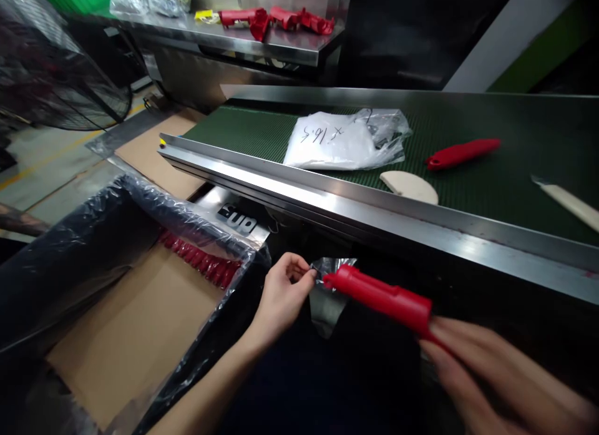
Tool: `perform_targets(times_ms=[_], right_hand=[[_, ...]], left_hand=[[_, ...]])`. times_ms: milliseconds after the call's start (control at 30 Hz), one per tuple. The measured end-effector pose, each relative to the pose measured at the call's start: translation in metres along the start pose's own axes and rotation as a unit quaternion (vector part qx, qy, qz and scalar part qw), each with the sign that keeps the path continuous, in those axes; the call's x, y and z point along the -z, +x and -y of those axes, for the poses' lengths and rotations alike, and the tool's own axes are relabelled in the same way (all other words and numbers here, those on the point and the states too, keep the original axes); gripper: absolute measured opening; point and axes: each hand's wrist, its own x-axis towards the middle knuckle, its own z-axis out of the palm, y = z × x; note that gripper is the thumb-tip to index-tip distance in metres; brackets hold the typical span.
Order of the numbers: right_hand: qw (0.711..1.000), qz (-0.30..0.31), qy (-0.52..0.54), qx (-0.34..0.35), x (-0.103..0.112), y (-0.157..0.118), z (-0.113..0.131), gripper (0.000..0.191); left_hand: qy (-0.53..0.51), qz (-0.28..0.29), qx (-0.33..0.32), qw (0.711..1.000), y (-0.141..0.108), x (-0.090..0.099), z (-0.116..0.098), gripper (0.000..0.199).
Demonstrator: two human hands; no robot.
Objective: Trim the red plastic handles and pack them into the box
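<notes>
My left hand (286,290) pinches the edge of a small clear plastic bag (328,304), which hangs below the conveyor's near rail. From the right, my right hand (468,360) grips the end of a red plastic part (384,298). The part's narrow tip is at the bag's mouth; whether it is inside cannot be made out. On the green conveyor (243,129) lie a packet of white bags (327,141) with handwriting, another red part (463,154), a cream rounded piece (410,186) and a pale-handled tool (573,204).
At the left stands a box lined with clear plastic (187,226), holding cardboard (140,329) and a row of red parts (201,260). The metal rail (327,201) runs above my hands. Behind are a steel table (299,47) with red parts and a fan (79,79).
</notes>
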Motion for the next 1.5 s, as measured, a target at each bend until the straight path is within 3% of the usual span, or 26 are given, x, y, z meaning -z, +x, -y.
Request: perform_targets(times_ms=[133,267,433,533,633,733,833,900,967,1100,1200,1267,1333,1433,1500], right_hand=[[0.986,0.073,-0.048,0.139,-0.013,0.008,0.016,0.031],[0.98,0.072,-0.073,0.17,-0.023,0.015,0.018,0.03],[0.951,0.145,-0.094,0.257,-0.023,0.016,0.008,0.036],[0.953,0.119,-0.115,0.255,-0.025,0.017,0.011,0.03],[0.984,0.025,-0.069,0.164,-0.037,0.012,0.023,0.033],[0.997,-0.082,-0.01,-0.01,-0.057,0.0,0.04,0.033],[0.96,-0.181,0.032,-0.211,-0.082,-0.014,0.053,0.014],[0.931,-0.209,0.077,-0.289,-0.094,-0.02,0.057,0.011],[0.941,-0.188,0.09,-0.267,-0.098,-0.023,0.055,0.012],[0.998,-0.053,0.018,-0.033,-0.084,-0.015,0.033,0.032],[0.992,0.062,-0.041,0.097,-0.073,-0.005,0.014,0.032],[0.986,0.108,-0.046,0.122,-0.073,0.002,0.009,0.026],[0.979,0.153,-0.015,0.132,-0.077,0.008,0.011,0.028],[0.97,0.195,0.065,0.129,-0.08,0.018,0.025,0.027],[0.974,0.181,0.099,0.097,-0.077,0.023,0.036,0.021]], left_hand=[[-0.036,0.024,0.024,0.999,-0.008,-0.002,-0.007,0.018],[-0.048,0.043,0.017,0.998,-0.016,-0.002,-0.011,0.021],[-0.039,0.034,-0.034,0.998,-0.02,0.0,-0.01,0.016],[-0.038,0.039,-0.063,0.996,-0.028,-0.005,-0.008,0.014],[-0.053,0.024,-0.078,0.995,-0.039,-0.014,-0.002,0.013],[-0.078,-0.013,-0.078,0.994,-0.047,-0.023,0.006,0.011],[-0.1,-0.033,-0.069,0.992,-0.053,-0.033,0.016,0.012],[-0.107,-0.031,-0.064,0.992,-0.056,-0.039,0.022,0.014],[-0.112,-0.023,-0.068,0.991,-0.06,-0.041,0.024,0.014],[-0.098,0.005,-0.134,0.986,-0.062,-0.029,0.02,0.011],[-0.037,0.005,-0.164,0.986,-0.059,-0.014,0.013,0.014],[0.002,0.044,-0.193,0.98,-0.057,-0.007,0.011,0.014],[0.026,0.089,-0.272,0.958,-0.056,-0.003,0.012,0.014],[0.031,0.092,-0.352,0.931,-0.054,0.003,0.017,0.016],[0.043,0.079,-0.344,0.935,-0.056,0.01,0.021,0.043]])
